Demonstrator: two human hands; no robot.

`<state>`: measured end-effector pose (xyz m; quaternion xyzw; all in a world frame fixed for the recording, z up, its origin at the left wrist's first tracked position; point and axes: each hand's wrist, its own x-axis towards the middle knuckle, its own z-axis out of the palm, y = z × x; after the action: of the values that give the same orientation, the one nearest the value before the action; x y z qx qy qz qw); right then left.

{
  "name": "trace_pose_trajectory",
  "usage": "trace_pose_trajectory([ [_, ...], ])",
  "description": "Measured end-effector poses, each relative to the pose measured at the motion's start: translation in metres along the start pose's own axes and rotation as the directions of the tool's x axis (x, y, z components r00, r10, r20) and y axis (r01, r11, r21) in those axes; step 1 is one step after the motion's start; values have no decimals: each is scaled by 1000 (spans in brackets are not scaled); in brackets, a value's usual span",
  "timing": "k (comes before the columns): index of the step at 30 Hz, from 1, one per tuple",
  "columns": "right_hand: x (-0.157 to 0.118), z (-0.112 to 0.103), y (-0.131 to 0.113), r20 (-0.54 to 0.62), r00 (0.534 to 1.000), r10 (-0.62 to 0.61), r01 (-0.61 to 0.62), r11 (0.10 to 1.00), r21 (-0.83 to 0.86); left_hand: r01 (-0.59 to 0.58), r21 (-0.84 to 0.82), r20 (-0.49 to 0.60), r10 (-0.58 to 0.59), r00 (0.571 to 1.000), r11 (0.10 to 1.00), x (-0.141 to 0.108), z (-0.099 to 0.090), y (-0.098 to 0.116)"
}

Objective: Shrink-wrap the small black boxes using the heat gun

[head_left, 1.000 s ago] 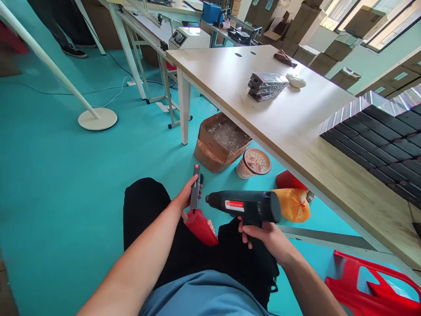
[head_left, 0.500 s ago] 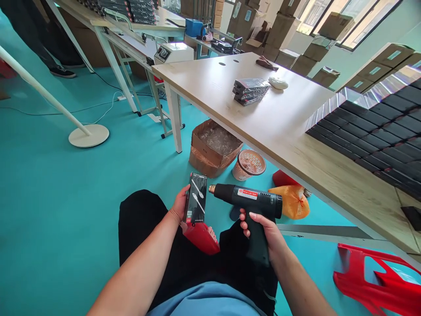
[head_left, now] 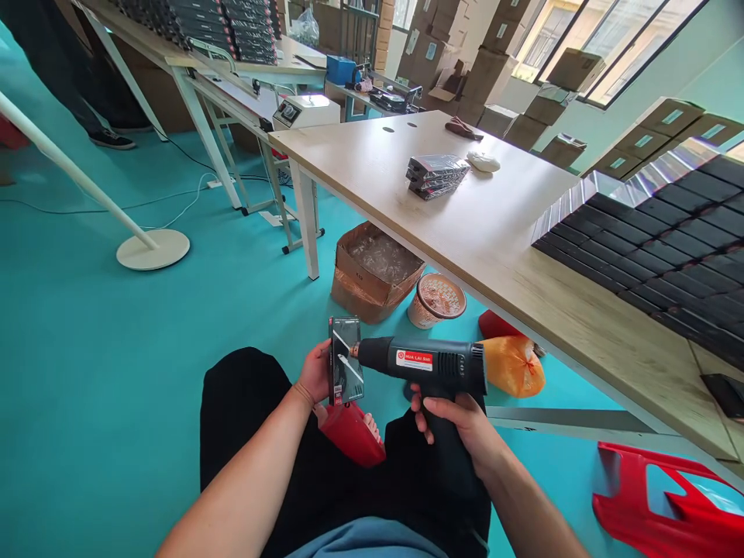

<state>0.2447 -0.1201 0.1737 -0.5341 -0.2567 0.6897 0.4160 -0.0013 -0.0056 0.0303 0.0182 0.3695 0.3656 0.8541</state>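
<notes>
My left hand [head_left: 317,373] is closed on the left edge of a flat black box [head_left: 347,380] printed with a white cable, held upright above my lap. Its fingers are partly hidden behind the box. My right hand [head_left: 459,422] grips the handle of a dark heat gun [head_left: 430,363] with a red-and-white label. The gun points left, and its copper-coloured nozzle [head_left: 354,351] overlaps the right part of the box face in the view; whether they touch I cannot tell.
To the right stands a wooden-topped table [head_left: 360,159] with a small stack of wrapped boxes [head_left: 435,176] and a large stack of black boxes [head_left: 656,232]. Below are a carton of clear plastic [head_left: 372,291], a bin [head_left: 427,310], an orange bag [head_left: 511,368] and a red stool [head_left: 651,496].
The heat gun has moved left, bringing its nozzle from beside the box to in front of its face. The box sits slightly lower in view and looks turned a little.
</notes>
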Motion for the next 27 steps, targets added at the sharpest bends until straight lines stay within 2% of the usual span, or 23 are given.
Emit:
trace_pose_trajectory([
  [1, -1, -4, 1, -1, 1000, 23, -23, 998, 63, 0, -2, 0, 0, 1000, 1000, 0, 0, 0],
  [5, 1, -15, 3, -132, 985, 113, -63, 939, 337, 42, 7, 83, -43, 996, 999, 1, 0, -1],
  [7, 3, -18, 3, -147, 976, 158, -84, 905, 418, 76, 25, 122, -79, 989, 997, 1, 1, -2],
  [12, 3, -20, 3, -147, 972, 185, -97, 880, 465, 106, 59, 159, -114, 981, 993, -1, 3, -4],
  [17, 9, -19, 4, -153, 971, 185, -103, 898, 428, 133, 96, 114, -144, 983, 986, -2, 2, -6],
  [21, 7, -9, -3, -110, 990, 86, -52, 959, 280, 140, 118, 88, -151, 985, 983, -1, 3, -7],
  [23, -1, 0, -10, 22, 998, 61, -62, 996, 70, 147, 112, 52, -153, 987, 983, 0, 3, -7],
  [24, -5, 5, -14, 110, 990, 89, -81, 994, -76, 146, 98, 33, -150, 988, 984, 0, 4, -6],
  [26, -12, 13, -21, 214, 960, 179, -96, 932, -350, 132, 60, 9, -133, 991, 989, 1, 4, -4],
  [27, -14, 16, -24, 206, 961, 183, -79, 900, -429, 120, 44, 8, -120, 993, 992, 2, 3, -3],
])
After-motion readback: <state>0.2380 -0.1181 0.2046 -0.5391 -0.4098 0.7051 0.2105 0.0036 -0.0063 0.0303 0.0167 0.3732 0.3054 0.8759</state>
